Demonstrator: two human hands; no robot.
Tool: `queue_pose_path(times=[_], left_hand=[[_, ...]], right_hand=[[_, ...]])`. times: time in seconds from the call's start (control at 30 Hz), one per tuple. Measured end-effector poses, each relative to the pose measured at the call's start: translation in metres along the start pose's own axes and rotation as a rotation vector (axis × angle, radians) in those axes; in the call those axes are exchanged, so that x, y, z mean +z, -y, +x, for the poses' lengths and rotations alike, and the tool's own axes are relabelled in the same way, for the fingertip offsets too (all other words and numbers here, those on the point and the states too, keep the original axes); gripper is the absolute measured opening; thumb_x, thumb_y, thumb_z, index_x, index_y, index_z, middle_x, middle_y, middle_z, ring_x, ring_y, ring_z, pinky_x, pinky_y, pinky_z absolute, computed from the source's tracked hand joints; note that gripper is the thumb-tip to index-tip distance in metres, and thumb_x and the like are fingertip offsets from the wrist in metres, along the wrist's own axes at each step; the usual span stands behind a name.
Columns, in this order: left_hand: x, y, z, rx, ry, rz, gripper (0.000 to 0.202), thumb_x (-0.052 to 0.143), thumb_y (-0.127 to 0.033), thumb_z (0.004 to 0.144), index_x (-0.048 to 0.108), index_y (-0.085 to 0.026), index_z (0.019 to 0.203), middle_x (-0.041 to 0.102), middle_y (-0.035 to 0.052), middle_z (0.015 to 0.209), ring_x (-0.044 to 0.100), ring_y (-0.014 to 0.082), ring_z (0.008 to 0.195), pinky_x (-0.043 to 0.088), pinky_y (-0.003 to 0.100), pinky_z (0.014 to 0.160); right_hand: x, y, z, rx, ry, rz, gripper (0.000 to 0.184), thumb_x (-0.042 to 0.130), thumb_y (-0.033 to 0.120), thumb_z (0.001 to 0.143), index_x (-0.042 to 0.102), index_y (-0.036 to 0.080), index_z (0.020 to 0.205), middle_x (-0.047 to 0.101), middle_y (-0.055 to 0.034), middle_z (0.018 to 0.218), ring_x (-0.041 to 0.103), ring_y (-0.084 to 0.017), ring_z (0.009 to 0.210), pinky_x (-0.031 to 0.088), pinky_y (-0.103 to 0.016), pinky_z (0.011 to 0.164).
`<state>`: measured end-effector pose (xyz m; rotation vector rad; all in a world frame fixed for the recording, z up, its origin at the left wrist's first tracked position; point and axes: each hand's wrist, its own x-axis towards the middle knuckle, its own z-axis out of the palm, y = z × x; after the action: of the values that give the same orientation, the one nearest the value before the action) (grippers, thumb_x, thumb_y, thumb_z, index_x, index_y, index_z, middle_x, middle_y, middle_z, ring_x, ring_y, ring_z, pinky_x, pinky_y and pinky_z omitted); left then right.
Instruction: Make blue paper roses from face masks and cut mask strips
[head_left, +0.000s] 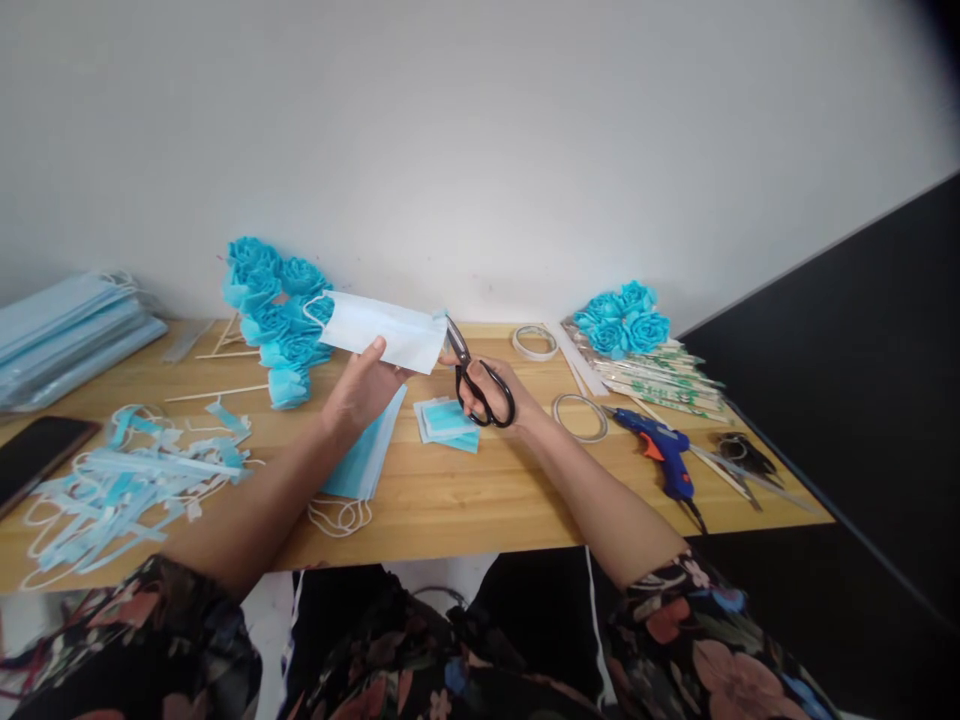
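Observation:
My left hand (361, 390) pinches a light blue face mask (382, 331) and holds it up flat above the wooden table (480, 490). My right hand (491, 385) has its fingers through the black handles of a pair of scissors (474, 378). The blades point up and meet the mask's right edge. Under my left hand lies a stack of blue masks (366, 455), and small cut blue pieces (448, 421) lie between my hands.
Blue paper-like roses (276, 310) stand at the back left and more roses (624, 318) on wrapped sticks at the back right. Mask scraps and ear loops (127, 485), a phone (37, 450), packs of masks (67, 335), tape rolls (580, 416), a blue glue gun (664, 450).

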<state>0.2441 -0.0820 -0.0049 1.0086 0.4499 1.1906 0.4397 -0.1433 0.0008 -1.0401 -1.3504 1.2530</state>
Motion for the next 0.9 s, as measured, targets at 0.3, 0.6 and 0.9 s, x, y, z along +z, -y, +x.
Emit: queue_pose_path(times=[0.3,0.6,0.9], left_hand=[[-0.002,0.003,0.001,-0.074,-0.089,-0.214,0.049,0.083,-0.035,0.076,0.066,-0.024,0.12,0.073,0.0038,0.123,0.056,0.0252,0.135,0.048,0.036,0.109],[0.0,0.009,0.002,-0.046,-0.2,-0.19,0.027,0.077,-0.02,0.081,0.068,-0.016,0.106,0.076,0.0074,0.112,0.067,0.0241,0.116,0.053,0.036,0.102],[-0.001,0.014,0.001,-0.106,-0.266,-0.167,0.023,0.075,-0.023,0.084,0.069,-0.014,0.104,0.077,0.0083,0.109,0.07,0.0219,0.109,0.056,0.031,0.096]], right_hand=[[0.009,-0.008,0.0,0.032,0.062,-0.033,0.069,0.063,0.077,0.079,0.07,0.014,0.107,0.058,0.0047,0.054,0.047,-0.008,0.041,0.046,-0.024,0.047],[0.007,-0.004,-0.002,0.032,0.111,-0.057,0.074,0.059,0.084,0.078,0.069,0.016,0.107,0.068,-0.0026,0.069,0.059,-0.012,0.056,0.044,-0.025,0.054],[0.008,0.0,-0.005,0.027,0.126,-0.063,0.073,0.056,0.081,0.083,0.066,0.015,0.113,0.07,-0.0043,0.078,0.061,-0.013,0.063,0.045,-0.025,0.058]])
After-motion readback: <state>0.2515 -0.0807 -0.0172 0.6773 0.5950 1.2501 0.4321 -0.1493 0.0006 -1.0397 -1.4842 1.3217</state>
